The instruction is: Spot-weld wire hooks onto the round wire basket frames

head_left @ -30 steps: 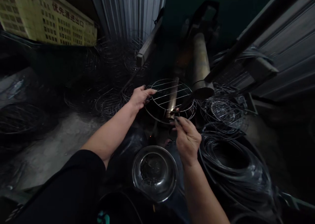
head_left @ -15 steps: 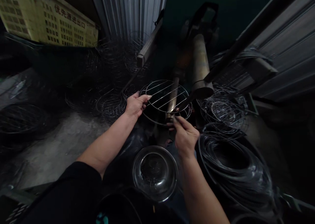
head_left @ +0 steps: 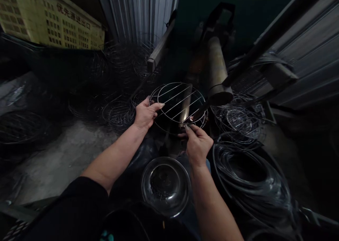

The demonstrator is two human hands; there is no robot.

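Observation:
My left hand [head_left: 145, 113] grips the left rim of a round wire rack [head_left: 178, 106] with parallel cross wires, holding it over the lower bar of a welding machine [head_left: 216, 68]. My right hand [head_left: 197, 144] is closed at the rack's near right edge, its fingers pinched on a thin wire piece that I can barely make out. A small glow shows where the machine's upper electrode [head_left: 201, 108] meets the rack, just beyond my right fingertips.
A shiny metal bowl [head_left: 166, 185] holding small wire pieces sits below my hands. Coils of wire rings [head_left: 251, 177] lie at the right. Finished wire racks [head_left: 116, 110] pile up at the left and back. Corrugated metal walls stand behind and right.
The rack has been turned a little and shifted left under the electrode. My left hand slid down along the rim, and my right hand moved up closer to the rack.

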